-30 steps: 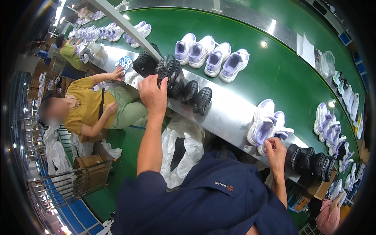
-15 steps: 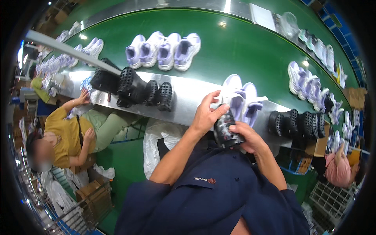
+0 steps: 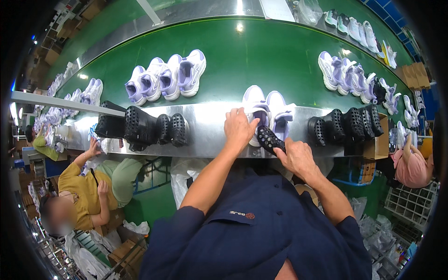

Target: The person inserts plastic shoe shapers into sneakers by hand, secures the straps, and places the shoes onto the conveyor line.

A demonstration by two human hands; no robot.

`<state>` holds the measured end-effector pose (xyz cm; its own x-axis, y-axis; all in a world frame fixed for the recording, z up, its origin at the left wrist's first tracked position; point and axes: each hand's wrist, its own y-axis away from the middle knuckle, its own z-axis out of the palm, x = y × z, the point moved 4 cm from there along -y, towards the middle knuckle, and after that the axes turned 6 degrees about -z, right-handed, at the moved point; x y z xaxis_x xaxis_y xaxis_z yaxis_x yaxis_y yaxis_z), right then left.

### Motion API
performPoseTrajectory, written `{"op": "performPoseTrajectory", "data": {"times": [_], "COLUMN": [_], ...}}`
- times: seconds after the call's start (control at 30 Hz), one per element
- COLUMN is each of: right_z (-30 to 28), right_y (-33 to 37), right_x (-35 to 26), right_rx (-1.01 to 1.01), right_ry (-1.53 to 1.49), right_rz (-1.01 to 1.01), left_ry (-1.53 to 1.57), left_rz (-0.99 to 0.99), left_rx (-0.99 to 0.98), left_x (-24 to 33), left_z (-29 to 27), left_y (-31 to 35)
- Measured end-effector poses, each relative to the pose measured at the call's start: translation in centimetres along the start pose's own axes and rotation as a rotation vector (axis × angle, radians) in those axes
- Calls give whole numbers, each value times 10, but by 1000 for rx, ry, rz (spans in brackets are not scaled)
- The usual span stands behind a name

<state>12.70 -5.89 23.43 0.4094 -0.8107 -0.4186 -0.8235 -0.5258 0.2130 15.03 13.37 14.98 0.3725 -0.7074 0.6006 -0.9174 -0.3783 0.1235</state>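
Observation:
Two white and lavender sneakers stand side by side before me on the metal strip, toes pointing away. My left hand [image 3: 239, 128] grips the left sneaker [image 3: 254, 95] at its opening. A black perforated shoe insert [image 3: 269, 139] slants down to the right from that opening; its far end is at the shoe, and I cannot tell how deep it sits. The fingers of my right hand [image 3: 298, 158] are closed on the insert's near end. The right sneaker [image 3: 276, 99] stands untouched, its tongue and strap spread to the right.
Black perforated inserts stand on the metal strip [image 3: 210, 126] at left [image 3: 178, 129] and right [image 3: 334, 125]. Sneakers in rows [image 3: 192, 74] rest on the green belt [image 3: 261, 51]. A grey bar [image 3: 65, 102] crosses at left. A person in yellow [image 3: 86, 186] sits nearby.
The insert has gone from upright between both hands to slanting at the left sneaker's opening. My left hand has left the insert for the sneaker. The whole view has shifted.

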Motion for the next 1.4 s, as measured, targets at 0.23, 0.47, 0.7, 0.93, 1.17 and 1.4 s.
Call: {"op": "performPoseTrajectory", "data": {"times": [0.23,0.47,0.7,0.93,1.17,1.4], "right_z": [27,94,108,73,93,108], "right_y": [-58,-72,-103,-64,-106,-97], "right_x": [0,-17,-5,0,16,2], "right_rx": [23,366,426,567,293,264], "right_ry": [156,224,99,-158,-261,-324], "right_rz": [119,-208,-159,-26,190,156], "left_ry": [211,274,414,142,104,-61], "left_rz": [523,403,198,-80,-106,-165], "left_rx": [-68,-135,-289,-222,-61,-196], "left_x": [3,-33,-31,-45,-49,-58], "left_z": [35,20,14,25,28,20], "left_y": [-40,-44,-52,10,11,10]}}
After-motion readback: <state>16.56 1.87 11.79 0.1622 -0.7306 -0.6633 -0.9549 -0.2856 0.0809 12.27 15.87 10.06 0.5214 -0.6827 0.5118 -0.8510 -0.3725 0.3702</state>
